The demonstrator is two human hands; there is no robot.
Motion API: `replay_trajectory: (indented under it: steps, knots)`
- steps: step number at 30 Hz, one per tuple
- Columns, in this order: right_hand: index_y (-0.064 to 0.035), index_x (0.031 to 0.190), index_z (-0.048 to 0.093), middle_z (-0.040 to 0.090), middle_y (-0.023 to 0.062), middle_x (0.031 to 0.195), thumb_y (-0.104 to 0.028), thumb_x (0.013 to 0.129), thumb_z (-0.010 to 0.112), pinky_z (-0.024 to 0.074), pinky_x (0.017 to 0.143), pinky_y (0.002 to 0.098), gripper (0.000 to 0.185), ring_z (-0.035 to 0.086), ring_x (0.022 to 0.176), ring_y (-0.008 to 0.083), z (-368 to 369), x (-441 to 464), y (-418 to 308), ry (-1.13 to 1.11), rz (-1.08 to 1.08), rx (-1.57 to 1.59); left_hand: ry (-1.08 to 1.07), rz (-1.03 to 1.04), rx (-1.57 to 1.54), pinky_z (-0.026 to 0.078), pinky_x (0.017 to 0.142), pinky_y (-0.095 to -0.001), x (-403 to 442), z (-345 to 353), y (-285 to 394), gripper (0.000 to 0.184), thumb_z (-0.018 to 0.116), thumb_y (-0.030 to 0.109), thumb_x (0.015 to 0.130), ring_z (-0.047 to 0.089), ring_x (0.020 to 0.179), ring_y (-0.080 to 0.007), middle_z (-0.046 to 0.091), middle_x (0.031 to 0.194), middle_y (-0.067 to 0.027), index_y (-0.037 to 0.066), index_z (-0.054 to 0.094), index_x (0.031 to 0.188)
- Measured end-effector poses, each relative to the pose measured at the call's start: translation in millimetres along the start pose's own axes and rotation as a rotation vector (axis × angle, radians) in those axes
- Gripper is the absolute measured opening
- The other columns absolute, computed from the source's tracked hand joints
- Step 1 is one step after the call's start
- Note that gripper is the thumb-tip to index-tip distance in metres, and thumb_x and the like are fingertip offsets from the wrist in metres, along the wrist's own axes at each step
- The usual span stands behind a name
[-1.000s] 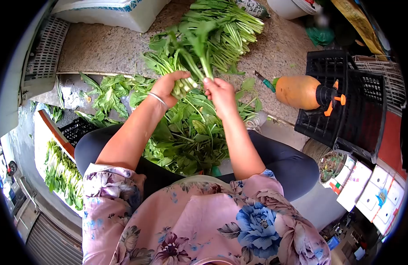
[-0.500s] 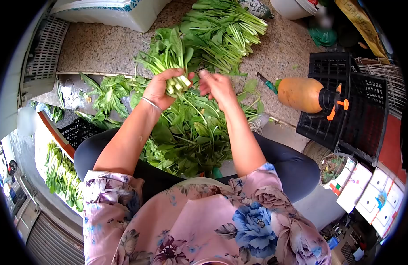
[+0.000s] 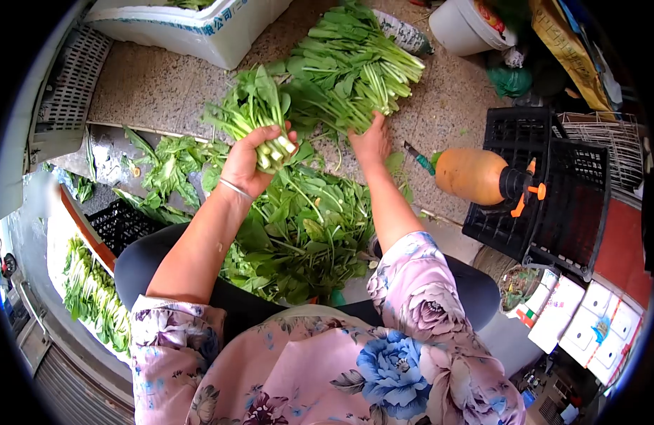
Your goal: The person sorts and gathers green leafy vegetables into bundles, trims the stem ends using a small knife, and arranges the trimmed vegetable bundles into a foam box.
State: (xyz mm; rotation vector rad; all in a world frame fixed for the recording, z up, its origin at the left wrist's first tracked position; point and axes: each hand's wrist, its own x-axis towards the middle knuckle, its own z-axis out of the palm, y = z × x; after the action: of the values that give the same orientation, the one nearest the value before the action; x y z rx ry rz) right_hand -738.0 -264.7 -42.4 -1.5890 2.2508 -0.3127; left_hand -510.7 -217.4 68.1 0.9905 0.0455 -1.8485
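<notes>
My left hand (image 3: 250, 161) is wrapped round a bunch of leafy greens (image 3: 260, 106), its pale cut stems pointing toward me. Further right, my right hand (image 3: 371, 144) touches the stem ends of a large pile of greens (image 3: 355, 60) on the stone ledge (image 3: 160, 88). Its fingertips are partly hidden among the stems, so I cannot tell whether they grip any. A heap of loose leaves (image 3: 306, 230) lies below, between my legs.
A knife (image 3: 420, 158) and an orange spray bottle (image 3: 472, 176) are on the right, beside black crates (image 3: 515, 134). A white foam box (image 3: 199, 32) stands at the upper left. More greens (image 3: 93, 290) fill a box at the lower left.
My right hand has let go of the stalk it held, which now seems part of the left hand's bunch, and has moved up and right to the pile. The view has shifted slightly.
</notes>
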Motion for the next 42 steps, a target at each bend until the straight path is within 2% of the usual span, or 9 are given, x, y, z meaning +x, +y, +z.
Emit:
replay_trajectory:
  steps: [10,15,18,20,25,28,33,39,42]
  knots:
    - [-0.0057,0.107,0.055,0.046,0.0151,0.117,-0.038,0.071,0.065,0.0304,0.095,0.0449,0.049,0.041,0.112,0.0301,0,6,1,-0.147,-0.109,-0.257,0.048,0.074,-0.004,0.05,0.08,-0.0359,6,-8,-1,0.019,0.057,0.008,0.078,0.059,0.083,-0.0238,0.057,0.091,-0.0138,-0.003,0.049,0.092]
    - [-0.0018,0.095,0.056,0.061,0.0112,0.077,-0.029,0.071,0.064,0.0475,0.069,0.0358,0.037,0.06,0.072,0.0265,-9,17,-3,-0.28,-0.127,-0.091,0.052,0.064,0.009,0.05,0.076,-0.0352,1,1,1,0.017,0.057,0.007,0.077,0.059,0.083,-0.023,0.057,0.089,-0.0106,-0.002,0.052,0.091]
    - [0.003,0.103,0.052,0.059,0.0091,0.073,-0.019,0.074,0.06,0.0472,0.056,0.0291,0.038,0.056,0.061,0.017,-18,31,-6,-0.584,0.089,0.238,0.037,0.043,-0.003,0.05,0.076,-0.0357,1,2,1,0.019,0.057,0.007,0.077,0.059,0.084,-0.0233,0.057,0.09,-0.0107,-0.002,0.051,0.093]
    - [0.001,0.103,0.049,0.05,0.003,0.064,-0.018,0.072,0.059,0.0333,0.037,0.022,0.038,0.043,0.049,0.0095,-26,35,-7,-0.672,0.208,0.417,0.033,0.042,0.0,0.05,0.075,-0.0356,1,1,1,0.019,0.057,0.007,0.077,0.059,0.084,-0.0235,0.057,0.09,-0.011,-0.003,0.051,0.093]
    - [-0.0034,0.1,0.057,0.063,0.0125,0.089,-0.027,0.066,0.068,0.0475,0.065,0.0329,0.043,0.061,0.079,0.0223,-9,41,3,-0.477,-0.139,0.087,0.034,0.04,-0.006,0.051,0.075,-0.0359,1,-1,2,0.018,0.056,0.007,0.077,0.06,0.083,-0.0233,0.058,0.088,-0.0109,-0.003,0.051,0.091]
    - [-0.0106,0.101,0.059,0.062,0.0103,0.099,-0.03,0.065,0.071,0.0452,0.077,0.0368,0.043,0.059,0.092,0.0257,-10,25,-13,-0.427,0.014,-0.148,0.046,0.047,-0.017,0.051,0.075,-0.036,2,-1,3,0.017,0.056,0.006,0.077,0.06,0.083,-0.0232,0.058,0.088,-0.0106,-0.002,0.051,0.091]
    - [-0.0122,0.103,0.059,0.062,0.0103,0.098,-0.03,0.068,0.069,0.0448,0.077,0.0381,0.041,0.059,0.09,0.0267,-4,23,-16,-0.451,-0.024,-0.12,0.042,0.054,-0.017,0.05,0.08,-0.0362,4,-4,5,0.02,0.057,0.007,0.078,0.059,0.086,-0.0245,0.057,0.093,-0.0129,-0.004,0.051,0.093]
    - [-0.0013,0.093,0.053,0.061,0.0062,0.079,-0.01,0.077,0.063,0.0397,0.043,0.017,0.021,0.06,0.068,0.0096,-63,7,-42,-0.877,0.16,0.573,0.092,0.066,-0.004,0.051,0.078,-0.0358,2,-2,7,0.019,0.056,0.007,0.078,0.059,0.086,-0.0249,0.057,0.092,-0.0122,-0.003,0.05,0.092]
    - [-0.0025,0.097,0.052,0.061,0.0071,0.08,-0.014,0.078,0.064,0.0401,0.042,0.02,0.025,0.056,0.061,0.0097,-70,-6,-34,-0.943,0.274,0.981,0.111,0.066,-0.004,0.051,0.074,-0.0361,0,0,5,0.016,0.055,0.006,0.077,0.06,0.084,-0.0244,0.057,0.088,-0.0114,-0.002,0.051,0.09]
